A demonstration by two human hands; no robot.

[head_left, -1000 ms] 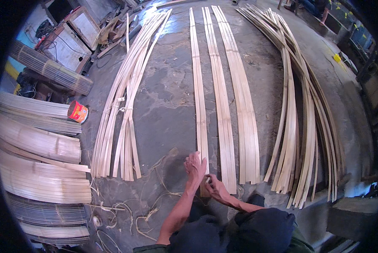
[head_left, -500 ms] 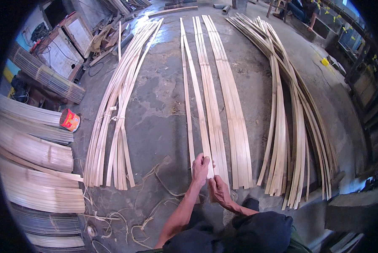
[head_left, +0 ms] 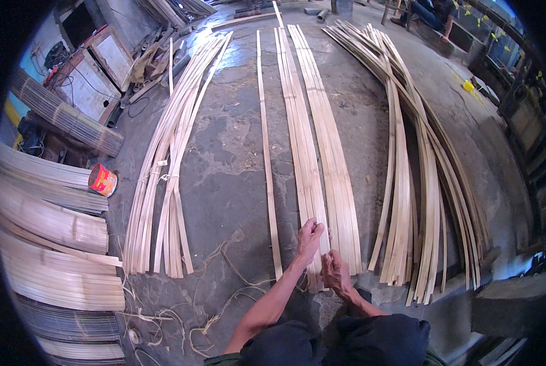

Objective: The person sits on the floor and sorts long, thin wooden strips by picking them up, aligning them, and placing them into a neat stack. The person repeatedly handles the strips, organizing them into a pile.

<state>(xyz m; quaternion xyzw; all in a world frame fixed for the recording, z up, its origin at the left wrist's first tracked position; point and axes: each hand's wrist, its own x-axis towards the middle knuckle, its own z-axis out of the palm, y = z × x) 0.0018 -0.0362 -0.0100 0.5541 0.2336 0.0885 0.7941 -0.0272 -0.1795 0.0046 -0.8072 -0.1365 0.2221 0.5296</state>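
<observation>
A long pale bamboo strip (head_left: 325, 244) runs away from me, with its near end between my hands. My left hand (head_left: 308, 240) is closed on it, and lower down my right hand (head_left: 337, 272) pinches it with bent fingers. Beneath lies a narrow row of bamboo strips (head_left: 302, 165), side by side on the floor. At the far end one strip (head_left: 277, 13) sticks out beyond this row. A wider row of flat strips (head_left: 335, 155) lies just to the right. To the left, a single strip (head_left: 265, 146) lies apart.
Tied bamboo bundles (head_left: 157, 165) lie at left, and a crossed pile of strips (head_left: 428, 152) at right. Stacked slats (head_left: 59, 268) and a red tin (head_left: 103, 180) line the left side. Loose fibre ties (head_left: 206, 323) curl on the floor (head_left: 224, 195). A person (head_left: 432, 13) sits far right.
Both hands have moved right with the held strip. It now lies over the narrow row, whereas before it slanted beside it. Its far end now reaches further away.
</observation>
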